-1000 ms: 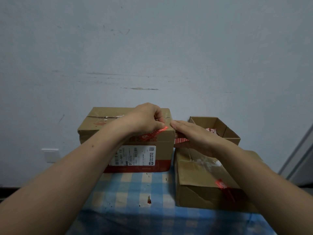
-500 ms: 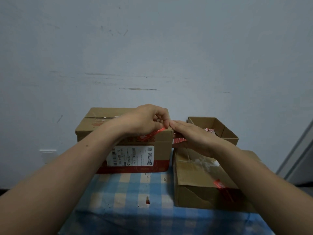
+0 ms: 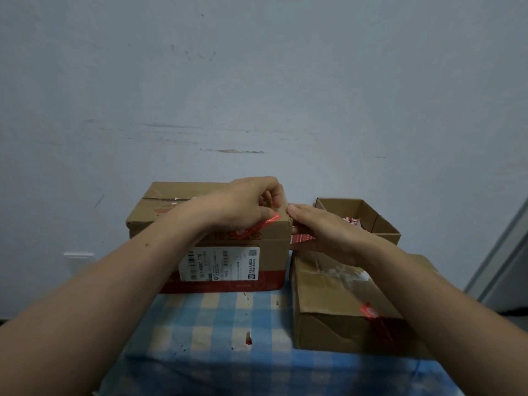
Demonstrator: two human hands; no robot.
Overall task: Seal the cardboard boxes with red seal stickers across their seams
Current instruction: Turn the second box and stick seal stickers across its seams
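A tall cardboard box [image 3: 274,252] with a white shipping label stands at the back left of the table. A red seal sticker [image 3: 263,225] runs slanted along its top front edge near the right corner. My left hand [image 3: 245,204] rests on the box top, fingers curled and pinching at that sticker's upper end by the corner. My right hand [image 3: 323,232] is at the box's right side, holding a red sticker strip [image 3: 300,239] between flat fingers and thumb. A flat cardboard box [image 3: 323,304] on the right carries a red sticker [image 3: 370,311] over its near edge.
A small open cardboard box [image 3: 380,224] with loose red stickers [image 3: 351,221] sits behind the flat box. A blue checked cloth [image 3: 214,324] with small tears covers the table. The wall stands close behind, and a white socket [image 3: 78,257] is low on the left.
My left hand's fingers have crept up and right to the box's top right corner, meeting my right fingertips. The right hand has barely moved.
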